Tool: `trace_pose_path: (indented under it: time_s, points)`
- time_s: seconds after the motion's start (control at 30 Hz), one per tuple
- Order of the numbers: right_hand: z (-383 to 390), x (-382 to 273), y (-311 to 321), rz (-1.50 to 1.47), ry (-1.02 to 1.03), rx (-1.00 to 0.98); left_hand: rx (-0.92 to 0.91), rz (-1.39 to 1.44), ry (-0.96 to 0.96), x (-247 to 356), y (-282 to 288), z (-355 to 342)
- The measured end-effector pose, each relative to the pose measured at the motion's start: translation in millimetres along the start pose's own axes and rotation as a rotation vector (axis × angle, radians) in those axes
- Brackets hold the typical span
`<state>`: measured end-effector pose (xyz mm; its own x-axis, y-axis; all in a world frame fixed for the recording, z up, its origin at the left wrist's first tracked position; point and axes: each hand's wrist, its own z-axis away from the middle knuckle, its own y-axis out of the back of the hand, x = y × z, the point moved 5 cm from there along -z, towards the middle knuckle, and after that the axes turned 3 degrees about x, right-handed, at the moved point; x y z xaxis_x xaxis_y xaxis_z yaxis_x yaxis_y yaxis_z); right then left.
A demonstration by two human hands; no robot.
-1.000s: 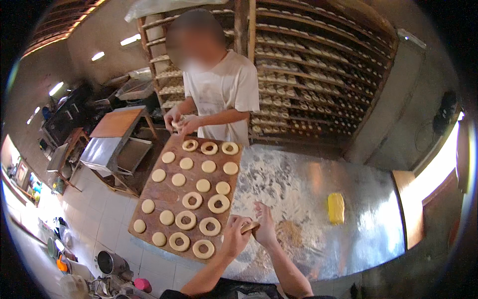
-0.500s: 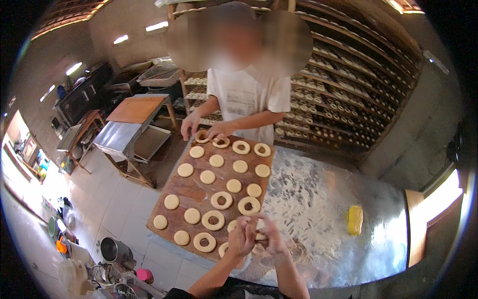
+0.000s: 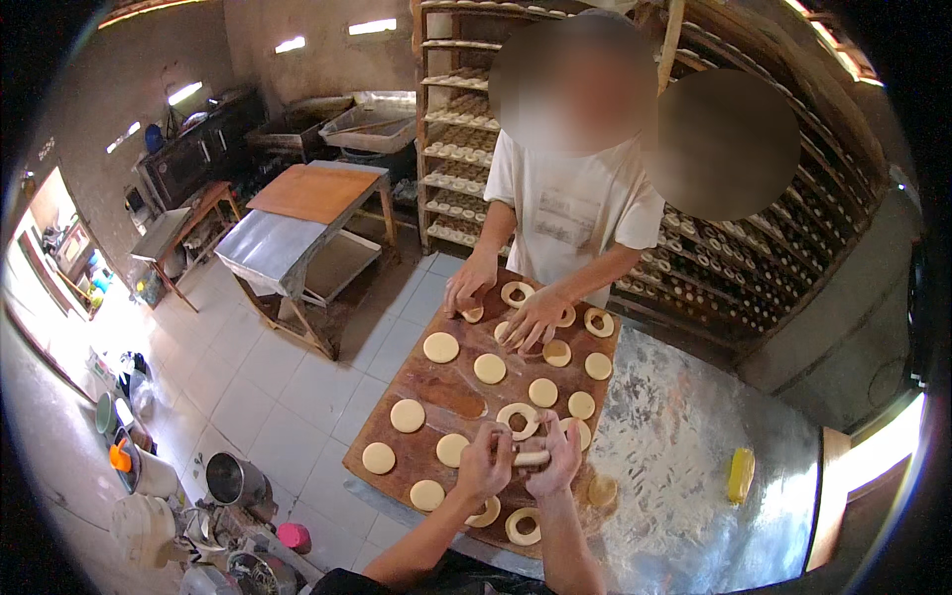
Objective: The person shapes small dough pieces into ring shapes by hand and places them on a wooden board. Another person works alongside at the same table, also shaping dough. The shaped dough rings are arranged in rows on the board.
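Between my left hand (image 3: 486,461) and my right hand (image 3: 555,460) is a piece of pale dough (image 3: 532,458), seen nearly edge-on and apparently a ring. The fingers of both hands are closed about its ends, just above the near right part of a wooden board (image 3: 385,424). Flat dough discs (image 3: 407,416) and dough rings (image 3: 523,527) lie on the board around my hands. Across the board, a person's hand (image 3: 472,288) touches a small dough piece at the far left corner. That person's other hand (image 3: 540,315) rests over dough near the far edge.
The board lies on a floured metal table (image 3: 664,416), with a yellow block (image 3: 741,476) at its right. Racks of shaped dough (image 3: 461,169) stand behind the person. To the left are a low metal-topped table (image 3: 283,238) and, nearer, a pot (image 3: 236,478) on the tiled floor.
My view has swung, shifting the scene rightward. My hands have drawn apart slightly, showing the dough between them. The other person's hands have moved from the far rings to other dough pieces.
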<state>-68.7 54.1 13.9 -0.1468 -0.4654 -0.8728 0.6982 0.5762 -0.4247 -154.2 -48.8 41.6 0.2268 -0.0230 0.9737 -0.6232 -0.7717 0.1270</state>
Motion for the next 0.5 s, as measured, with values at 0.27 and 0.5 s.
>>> trace_pose_path:
  time_s: [0.27, 0.5]
  points:
    - [-25, 6, -33, 0.019, -0.034, -0.091, -0.097, -0.209, -0.006, -12, 22, -32]
    - [-46, 8, -53, 0.056, 0.058, -0.202, -0.205, -0.367, 0.007, -27, 31, -53]
